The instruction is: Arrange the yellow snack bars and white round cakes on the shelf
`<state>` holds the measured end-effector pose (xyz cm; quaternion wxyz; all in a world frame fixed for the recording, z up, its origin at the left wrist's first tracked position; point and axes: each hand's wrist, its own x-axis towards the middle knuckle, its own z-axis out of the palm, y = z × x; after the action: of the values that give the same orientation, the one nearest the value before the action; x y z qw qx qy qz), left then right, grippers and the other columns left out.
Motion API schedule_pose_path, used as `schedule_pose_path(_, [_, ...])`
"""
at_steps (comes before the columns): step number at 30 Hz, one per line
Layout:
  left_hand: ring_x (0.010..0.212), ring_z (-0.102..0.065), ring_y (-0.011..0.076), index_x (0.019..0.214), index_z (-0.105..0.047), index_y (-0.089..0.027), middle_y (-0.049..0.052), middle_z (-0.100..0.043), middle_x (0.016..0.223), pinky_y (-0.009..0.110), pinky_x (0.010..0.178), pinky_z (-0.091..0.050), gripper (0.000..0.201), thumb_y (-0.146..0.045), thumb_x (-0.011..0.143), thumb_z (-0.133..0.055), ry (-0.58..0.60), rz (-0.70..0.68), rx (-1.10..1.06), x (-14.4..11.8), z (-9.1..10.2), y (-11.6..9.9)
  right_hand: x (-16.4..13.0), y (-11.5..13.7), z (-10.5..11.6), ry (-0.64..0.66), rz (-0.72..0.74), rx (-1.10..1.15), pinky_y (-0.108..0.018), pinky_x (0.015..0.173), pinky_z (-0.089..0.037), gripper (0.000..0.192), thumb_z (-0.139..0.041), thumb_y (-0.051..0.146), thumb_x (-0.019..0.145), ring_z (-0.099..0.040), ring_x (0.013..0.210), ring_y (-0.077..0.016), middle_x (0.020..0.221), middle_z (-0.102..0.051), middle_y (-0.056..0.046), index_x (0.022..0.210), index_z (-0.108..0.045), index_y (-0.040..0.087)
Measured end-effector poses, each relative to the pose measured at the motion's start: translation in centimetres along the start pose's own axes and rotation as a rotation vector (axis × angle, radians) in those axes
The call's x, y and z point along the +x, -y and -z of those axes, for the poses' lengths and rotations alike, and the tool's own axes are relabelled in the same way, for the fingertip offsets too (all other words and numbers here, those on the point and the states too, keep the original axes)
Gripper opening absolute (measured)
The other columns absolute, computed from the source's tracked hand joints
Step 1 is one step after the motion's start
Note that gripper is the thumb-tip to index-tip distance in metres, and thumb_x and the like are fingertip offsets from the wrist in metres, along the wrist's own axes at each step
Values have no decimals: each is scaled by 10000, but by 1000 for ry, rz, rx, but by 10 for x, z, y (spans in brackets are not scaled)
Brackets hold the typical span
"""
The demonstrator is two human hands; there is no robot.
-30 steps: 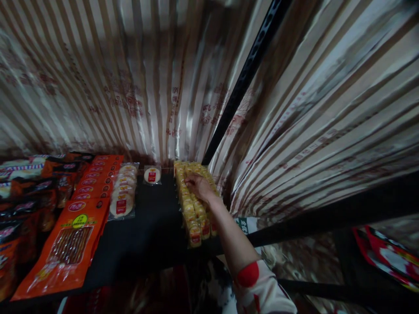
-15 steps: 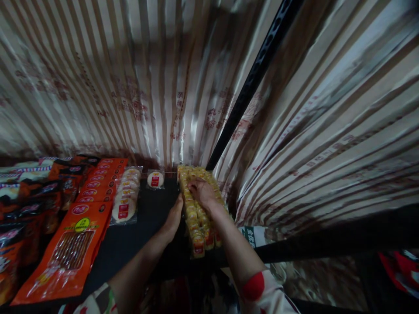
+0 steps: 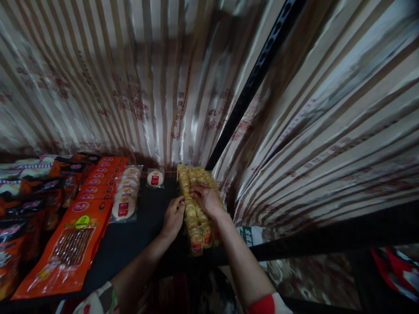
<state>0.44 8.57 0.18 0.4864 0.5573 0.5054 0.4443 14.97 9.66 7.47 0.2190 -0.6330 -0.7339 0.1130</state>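
Note:
Small yellow-wrapped snack packets (image 3: 197, 231) stand in tight rows at the right end of a black shelf (image 3: 134, 244). My right hand (image 3: 208, 201) lies over the middle of these rows, its fingers bent together on a yellow packet. Against the left side of the rows is my left hand (image 3: 174, 217), with curled fingers pressed close to the packets. Whatever those left fingertips may pinch is too small and dark to make out.
Left of my hands are a row of round white crackers (image 3: 125, 198) in clear wrap and a single wrapped cracker (image 3: 155, 178). Orange snack bags (image 3: 70, 244) and darker packs (image 3: 39, 196) lie farther left. A black post (image 3: 244, 96) rises before striped sheeting (image 3: 157, 78).
My left hand's fingers have curled in more and its wrist has turned. The right hand has shifted slightly down and to the right over the rows.

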Motion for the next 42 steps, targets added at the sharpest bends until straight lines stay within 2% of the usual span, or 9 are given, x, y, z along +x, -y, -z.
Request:
schedule_pose_path(4, [1010, -570, 164, 1004, -647, -197, 59, -622, 1059, 310, 952, -411, 257, -197, 817, -470, -28, -35, 25, 2, -2, -2, 0, 7, 6, 63, -20, -66, -240, 801, -409, 196, -513, 211, 857, -573, 884, -147, 913, -658, -39, 928, -696, 220])
schedule_pose_path(9, [1047, -555, 163, 1003, -649, -197, 53, -618, 1072, 298, 968, -396, 261, -192, 818, -465, -21, -34, -10, 1, -3, 2, 2, 16, 14, 132, -63, -199, -239, 759, -407, 178, -532, 244, 843, -589, 879, -162, 936, -658, -47, 916, -695, 234])
schedule_pose_path(17, [1069, -550, 170, 987, -654, -199, 48, -620, 1091, 315, 984, -388, 272, -183, 815, -445, -14, -10, -72, 1, -3, 2, 9, 11, 12, 172, -21, -296, -239, 741, -398, 200, -488, 245, 864, -585, 905, -173, 942, -654, -58, 874, -687, 223])
schedule_pose_path(23, [1104, -537, 181, 1036, -629, -175, 68, -606, 1148, 337, 997, -386, 294, -198, 827, -424, 24, 39, -121, 0, -2, 3, 9, 8, 3, 141, 3, -347, -262, 798, -386, 214, -448, 250, 887, -561, 955, -198, 1016, -635, -95, 920, -648, 184])
schedule_pose_path(33, [1089, -556, 173, 1100, -612, -188, 62, -591, 1198, 284, 940, -432, 312, -197, 809, -499, 38, 59, -100, -7, 1, -10, 10, 1, -9, 39, -19, -276, -263, 826, -376, 199, -438, 264, 892, -542, 925, -178, 944, -618, -71, 887, -621, 187])
schedule_pose_path(38, [1173, -495, 182, 1163, -564, -176, 76, -558, 1246, 323, 1024, -359, 347, -267, 849, -445, 14, 33, -77, -19, 1, 1, 0, 2, 0, -15, 43, -98, -241, 829, -393, 203, -447, 256, 896, -546, 924, -148, 922, -625, -38, 961, -633, 204])
schedule_pose_path(42, [1241, -426, 183, 1185, -539, -161, 97, -507, 1302, 360, 1089, -272, 380, -327, 877, -389, -8, -12, -52, -33, -1, 13, -9, 0, 5, 22, 3, -129, -244, 813, -409, 193, -505, 246, 863, -562, 909, -150, 932, -632, -27, 974, -663, 240])
